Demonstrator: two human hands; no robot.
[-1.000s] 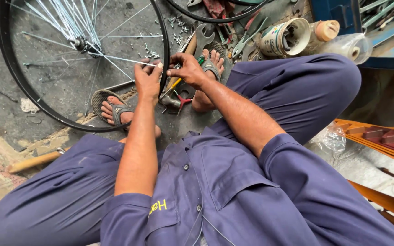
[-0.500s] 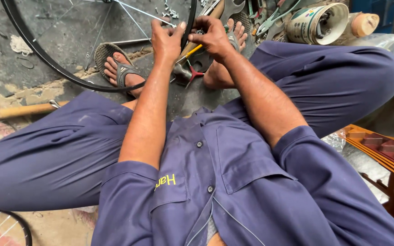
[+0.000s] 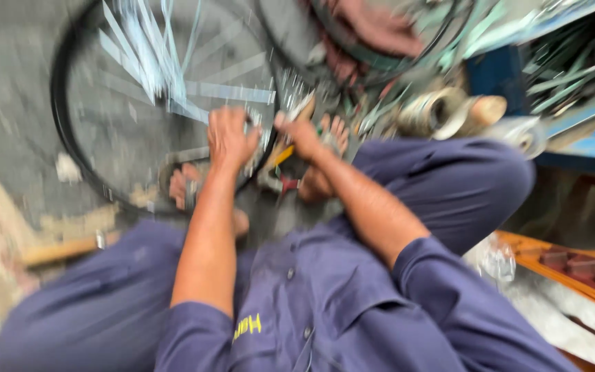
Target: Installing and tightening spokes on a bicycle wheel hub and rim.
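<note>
The view is blurred by motion. A black bicycle wheel (image 3: pixel 63 138) with shiny spokes (image 3: pixel 153 62) lies on the grey ground in front of me. My left hand (image 3: pixel 232 138) is closed around its near rim. Just to the right, my right hand (image 3: pixel 299 131) is closed at the same stretch of rim, and a yellow-handled tool (image 3: pixel 282 156) seems to stick out under it. Red-handled pliers (image 3: pixel 287 184) lie on the ground below my hands. My sandalled feet (image 3: pixel 187 189) rest under the wheel, between my blue-trousered legs.
A second tyre (image 3: pixel 380 48) and a heap of tools lie beyond the wheel. Rolls and tins (image 3: pixel 435 110) stand at upper right by a blue shelf (image 3: pixel 587 138). An orange wooden frame (image 3: pixel 573 265) is at my right, a wooden handle (image 3: pixel 63 249) at my left.
The camera has tipped back up and blurred, so more of the wheel and spokes shows again. Both hands stay together at the near rim.
</note>
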